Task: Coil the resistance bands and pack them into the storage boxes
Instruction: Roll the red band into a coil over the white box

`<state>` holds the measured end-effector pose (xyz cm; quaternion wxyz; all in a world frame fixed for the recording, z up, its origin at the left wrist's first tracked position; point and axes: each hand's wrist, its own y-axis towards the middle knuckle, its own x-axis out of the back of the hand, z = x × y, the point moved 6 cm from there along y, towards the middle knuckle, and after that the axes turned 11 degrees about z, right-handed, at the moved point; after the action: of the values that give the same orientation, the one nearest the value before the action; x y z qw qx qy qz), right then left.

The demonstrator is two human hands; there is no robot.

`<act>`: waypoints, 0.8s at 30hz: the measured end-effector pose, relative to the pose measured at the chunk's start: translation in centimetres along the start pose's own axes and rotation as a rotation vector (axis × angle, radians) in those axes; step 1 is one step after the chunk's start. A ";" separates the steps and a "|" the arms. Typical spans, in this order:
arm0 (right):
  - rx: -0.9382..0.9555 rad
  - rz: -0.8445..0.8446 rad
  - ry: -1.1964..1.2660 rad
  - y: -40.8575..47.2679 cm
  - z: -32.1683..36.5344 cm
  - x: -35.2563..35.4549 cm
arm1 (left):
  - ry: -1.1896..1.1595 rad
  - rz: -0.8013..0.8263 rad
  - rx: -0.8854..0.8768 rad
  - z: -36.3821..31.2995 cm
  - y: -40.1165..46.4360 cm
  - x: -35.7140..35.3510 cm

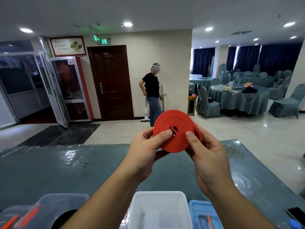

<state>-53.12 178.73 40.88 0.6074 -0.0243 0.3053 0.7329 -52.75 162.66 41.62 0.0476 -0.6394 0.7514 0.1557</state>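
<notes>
While the flat red rubber resistance band (173, 129) sits wound into a near-complete disc, held up in the air above the grey-green plastic-covered worktop (49, 169), the job in hand looks like tucking in the last loose length at its right edge. To do it well, I would keep both thumbs pressing the face near the centre so the inner turns cannot spring open, draw the loose tail snug around the rim, and only then lower the coil. It should probably go flat into the open white plastic storage box (159, 210) that stands directly below, near the front edge of the worktop.

The left hand (146, 151) comes up from the lower left. Its thumb lies across the coil's face and its fingers curl behind, so it pinches the disc. The right hand (208, 156) mirrors it from the right, thumb on the face beside the centre hole, fingers wrapped round the outer turn at the back. Both forearms angle inward and meet at the band.
</notes>
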 end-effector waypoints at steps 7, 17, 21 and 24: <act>-0.059 0.091 -0.075 0.3 -0.4 1.2 | 0.092 0.046 0.078 -0.2 0.1 0.8; 0.010 -0.042 -0.061 -0.8 -0.9 0.9 | -0.046 -0.036 -0.030 1.2 0.3 -0.2; 0.016 -0.091 -0.083 -1.5 -1.4 1.2 | -0.115 -0.089 -0.031 2.0 0.3 -0.5; -0.009 -0.073 -0.092 -1.6 -1.6 1.5 | -0.133 -0.120 -0.028 2.4 0.3 -0.3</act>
<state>-52.67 179.42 38.28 0.6471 -0.0043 0.2726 0.7120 -53.33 163.71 39.54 0.0975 -0.6721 0.7047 0.2053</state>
